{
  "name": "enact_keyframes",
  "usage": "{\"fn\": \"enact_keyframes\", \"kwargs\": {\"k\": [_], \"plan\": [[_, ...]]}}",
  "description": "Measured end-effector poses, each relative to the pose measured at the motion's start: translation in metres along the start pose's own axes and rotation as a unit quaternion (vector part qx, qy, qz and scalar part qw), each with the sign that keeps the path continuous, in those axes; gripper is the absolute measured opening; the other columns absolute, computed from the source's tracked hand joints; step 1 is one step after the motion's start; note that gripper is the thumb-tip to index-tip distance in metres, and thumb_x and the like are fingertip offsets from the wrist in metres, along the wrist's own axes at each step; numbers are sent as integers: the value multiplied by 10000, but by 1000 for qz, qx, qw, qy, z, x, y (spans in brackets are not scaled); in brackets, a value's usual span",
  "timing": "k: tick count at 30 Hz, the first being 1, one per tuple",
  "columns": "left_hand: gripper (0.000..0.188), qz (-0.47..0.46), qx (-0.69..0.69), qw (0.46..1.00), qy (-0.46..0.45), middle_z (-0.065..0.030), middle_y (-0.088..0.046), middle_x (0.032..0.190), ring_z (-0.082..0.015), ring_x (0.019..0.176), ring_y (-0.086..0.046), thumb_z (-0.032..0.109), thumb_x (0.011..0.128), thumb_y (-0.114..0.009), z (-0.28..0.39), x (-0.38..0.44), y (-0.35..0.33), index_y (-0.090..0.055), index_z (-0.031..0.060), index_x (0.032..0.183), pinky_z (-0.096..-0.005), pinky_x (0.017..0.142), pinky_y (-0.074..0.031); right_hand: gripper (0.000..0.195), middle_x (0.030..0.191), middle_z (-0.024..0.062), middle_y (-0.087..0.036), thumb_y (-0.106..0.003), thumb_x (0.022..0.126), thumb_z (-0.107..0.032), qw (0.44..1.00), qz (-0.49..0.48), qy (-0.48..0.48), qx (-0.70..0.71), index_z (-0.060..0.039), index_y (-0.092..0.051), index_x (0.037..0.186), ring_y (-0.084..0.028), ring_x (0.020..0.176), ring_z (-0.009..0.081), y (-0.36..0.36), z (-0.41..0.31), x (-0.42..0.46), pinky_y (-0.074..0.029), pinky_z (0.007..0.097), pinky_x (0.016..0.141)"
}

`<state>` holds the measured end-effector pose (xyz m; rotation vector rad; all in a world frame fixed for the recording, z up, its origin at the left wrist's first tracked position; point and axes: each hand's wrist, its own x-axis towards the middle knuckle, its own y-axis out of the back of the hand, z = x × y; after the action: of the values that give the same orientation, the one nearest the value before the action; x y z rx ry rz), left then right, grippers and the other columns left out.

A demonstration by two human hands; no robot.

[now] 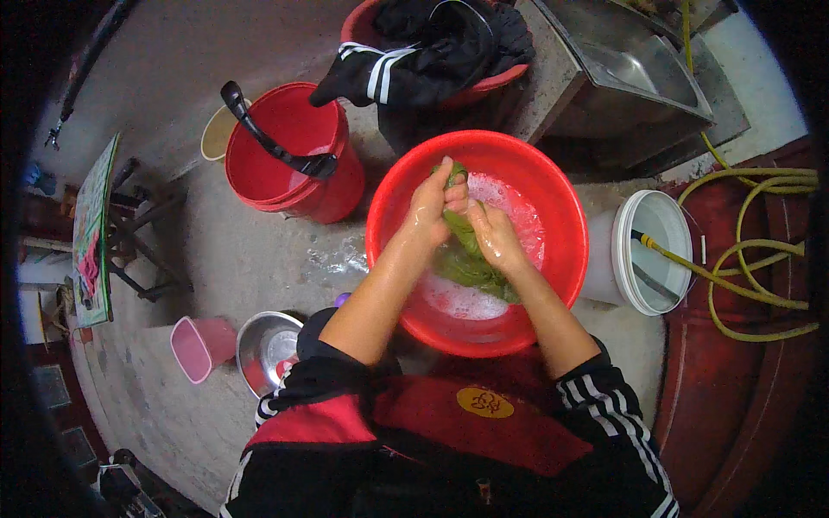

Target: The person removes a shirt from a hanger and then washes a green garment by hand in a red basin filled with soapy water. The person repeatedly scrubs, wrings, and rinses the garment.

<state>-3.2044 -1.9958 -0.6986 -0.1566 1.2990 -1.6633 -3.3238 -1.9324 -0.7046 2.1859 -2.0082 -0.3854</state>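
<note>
A large red plastic basin [561,194] stands before me with sudsy water [463,303] in it. Over it, both my hands grip a wet olive-green cloth [476,259], whose lower part hangs down into the suds. My left hand [432,201] is closed around the upper end, and a bunched bit of fabric shows above its fingers. Just to the right and slightly lower, my right hand [495,236] clasps the cloth's middle. Foam clings to both wrists. The part of the cloth inside my fists is hidden.
Left of the basin is a red bucket [265,123] with a black strap-like handle [259,133] across it. Behind, a red tub [502,81] holds black clothes [440,45]. A white bucket [622,259] with a yellow hose [686,259] stands right. A metal bowl [249,343] and pink bin [214,346] sit lower left.
</note>
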Motion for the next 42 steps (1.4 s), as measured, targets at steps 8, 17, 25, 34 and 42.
{"fn": "enact_keyframes", "kwargs": {"k": [8, 17, 25, 34, 42], "plan": [[557, -38, 891, 445, 84, -152, -605, 865, -304, 848, -604, 499, 744, -629, 26, -29, 24, -577, 51, 1072, -389, 743, -469, 622, 1058, 200, -596, -436, 853, -553, 884, -184, -202, -379, -7, -544, 1131, -564, 989, 352, 70, 10, 3, -426, 413, 855], [515, 11, 867, 493, -68, -220, -528, 1109, -379, 1020, -527, 353, 708, -657, -28, 5, 64, -490, 107, 1128, -439, 846, -442, 442, 975, 167, -632, -649, 747, -286, 993, -100, -38, -55, -64, -570, 1121, -602, 950, 288, 6, 117, -6, -460, 390, 824], [147, 6, 514, 857, -20, -18, -543, 717, -102, 667, -508, 119, 685, -539, 39, -3, 42, -563, 38, 805, -244, 588, -422, 301, 814, 141, -624, -607, 800, -260, 987, 32, -38, -152, -32, -592, 996, -603, 751, 230, 74, 29, 18, -463, 338, 692], [194, -128, 697, 695, 116, -37, -567, 718, -163, 691, -540, 122, 666, -526, 41, -15, 36, -606, 32, 818, -289, 645, -435, 168, 868, 25, -587, -567, 868, -184, 941, 131, -25, 310, -50, -554, 969, -544, 825, 90, 104, -5, 15, -441, 251, 731], [366, -21, 858, 510, -60, -207, -598, 1028, -292, 982, -570, 290, 755, -554, 4, 0, 43, -616, -4, 964, -388, 825, -452, 559, 1208, 215, -469, -605, 793, -313, 930, -18, -133, -343, -54, -408, 1248, -487, 1098, 368, 92, 52, 13, -403, 448, 911]]}}
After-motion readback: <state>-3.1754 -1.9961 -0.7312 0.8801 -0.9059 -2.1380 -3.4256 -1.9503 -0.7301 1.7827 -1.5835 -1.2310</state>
